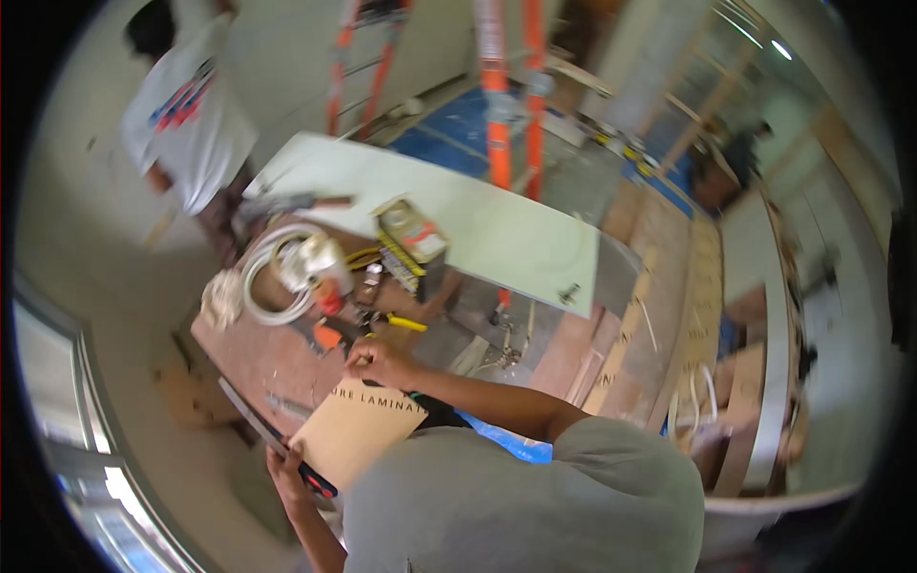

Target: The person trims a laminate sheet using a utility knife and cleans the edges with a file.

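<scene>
My left hand [284,470] is closed around a long grey-bladed tool [250,413], which looks like a handsaw with a red and black handle. Right beside it is a tan sheet [355,435] with dark printed lettering, close against my body. My right hand [380,364] is over the sheet's far edge with its fingers curled together; anything in them is too small to make out. Just beyond those fingers, an orange-handled tool [330,335] lies on the reddish-brown work table [239,344].
On the table are a white coil of tubing [256,286], a yellow-and-black box [411,239], a yellow-handled tool [407,323] and a whitish cloth [222,298]. Beyond lies a pale panel [516,239]. Orange ladders [495,124] stand behind; a person in a white shirt [196,124] is at left.
</scene>
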Available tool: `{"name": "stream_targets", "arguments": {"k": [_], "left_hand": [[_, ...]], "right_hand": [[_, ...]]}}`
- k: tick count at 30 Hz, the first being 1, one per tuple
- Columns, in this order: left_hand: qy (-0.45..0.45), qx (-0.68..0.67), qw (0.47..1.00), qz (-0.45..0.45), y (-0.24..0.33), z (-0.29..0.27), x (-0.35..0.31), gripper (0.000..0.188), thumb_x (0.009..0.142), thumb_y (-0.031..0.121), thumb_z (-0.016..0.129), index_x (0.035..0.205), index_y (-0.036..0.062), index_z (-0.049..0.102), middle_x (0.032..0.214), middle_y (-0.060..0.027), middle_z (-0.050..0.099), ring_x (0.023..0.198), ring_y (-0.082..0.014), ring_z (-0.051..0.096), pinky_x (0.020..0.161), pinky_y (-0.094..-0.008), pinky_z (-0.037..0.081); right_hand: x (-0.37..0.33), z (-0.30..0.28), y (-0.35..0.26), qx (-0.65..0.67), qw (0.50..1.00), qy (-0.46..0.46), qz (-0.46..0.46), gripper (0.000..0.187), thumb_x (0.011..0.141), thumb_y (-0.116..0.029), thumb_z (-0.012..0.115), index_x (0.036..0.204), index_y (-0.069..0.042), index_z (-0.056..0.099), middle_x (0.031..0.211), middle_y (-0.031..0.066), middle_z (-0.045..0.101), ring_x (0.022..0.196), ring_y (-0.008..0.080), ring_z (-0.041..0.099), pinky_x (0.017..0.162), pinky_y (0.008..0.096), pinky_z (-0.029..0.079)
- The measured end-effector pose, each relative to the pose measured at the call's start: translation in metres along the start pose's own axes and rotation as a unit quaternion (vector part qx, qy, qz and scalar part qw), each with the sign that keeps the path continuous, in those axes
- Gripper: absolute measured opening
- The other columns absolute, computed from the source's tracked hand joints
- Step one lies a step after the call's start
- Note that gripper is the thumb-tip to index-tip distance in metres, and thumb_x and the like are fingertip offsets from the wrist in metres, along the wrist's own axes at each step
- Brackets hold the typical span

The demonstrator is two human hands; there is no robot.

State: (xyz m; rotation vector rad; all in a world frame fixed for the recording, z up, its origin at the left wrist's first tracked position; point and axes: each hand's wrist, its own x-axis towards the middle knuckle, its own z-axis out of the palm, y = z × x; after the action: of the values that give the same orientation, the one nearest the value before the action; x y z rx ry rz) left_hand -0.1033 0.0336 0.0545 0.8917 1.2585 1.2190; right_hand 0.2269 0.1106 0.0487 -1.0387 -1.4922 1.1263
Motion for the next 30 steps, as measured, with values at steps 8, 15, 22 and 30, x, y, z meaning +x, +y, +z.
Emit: {"name": "stream_targets", "arguments": {"k": [8,15,22,30], "left_hand": [[-0.202,-0.011,0.979,-0.014,-0.008,0.043,0.029,0.027,0.084,0.007,0.081,0.106,0.0078,0.067,0.089,-0.0003,0.068,0.078,-0.0123,0.063,0.077,-0.0282,0.052],[-0.264,0.004,0.964,-0.012,0.022,0.058,0.025,0.028,0.082,0.007,0.08,0.106,0.0038,0.066,0.094,-0.0043,0.07,0.085,-0.0149,0.066,0.083,-0.0309,0.054],[-0.272,-0.008,0.962,-0.02,0.037,0.062,0.012,0.03,0.082,0.006,0.082,0.108,0.001,0.068,0.095,-0.0053,0.072,0.086,-0.0146,0.065,0.085,-0.0296,0.052],[-0.27,0.007,0.963,-0.017,0.041,0.056,0.017,0.033,0.078,0.002,0.085,0.106,0.002,0.068,0.093,-0.0035,0.07,0.081,-0.0135,0.064,0.08,-0.0279,0.053]], "right_hand": [[-0.108,-0.021,-0.023,-0.018,0.953,0.304,-0.008,0.026,0.085,-0.027,0.09,0.088,-0.007,0.074,0.079,0.0015,0.062,0.076,0.0115,0.06,0.068,0.0302,0.047],[-0.124,-0.059,-0.092,-0.274,0.955,0.115,-0.005,0.022,0.082,-0.025,0.086,0.082,-0.01,0.068,0.093,0.0049,0.07,0.094,0.0237,0.07,0.089,0.0386,0.052],[-0.085,-0.013,-0.072,-0.441,0.884,0.069,-0.141,0.013,0.078,-0.023,0.075,0.071,-0.014,0.069,0.079,0.0074,0.069,0.075,0.029,0.068,0.085,0.0564,0.048],[-0.042,0.059,-0.083,-0.348,0.93,-0.112,-0.04,0.027,0.079,-0.018,0.073,0.103,-0.005,0.076,0.097,0.0187,0.073,0.096,0.0404,0.071,0.084,0.0513,0.055]]}}
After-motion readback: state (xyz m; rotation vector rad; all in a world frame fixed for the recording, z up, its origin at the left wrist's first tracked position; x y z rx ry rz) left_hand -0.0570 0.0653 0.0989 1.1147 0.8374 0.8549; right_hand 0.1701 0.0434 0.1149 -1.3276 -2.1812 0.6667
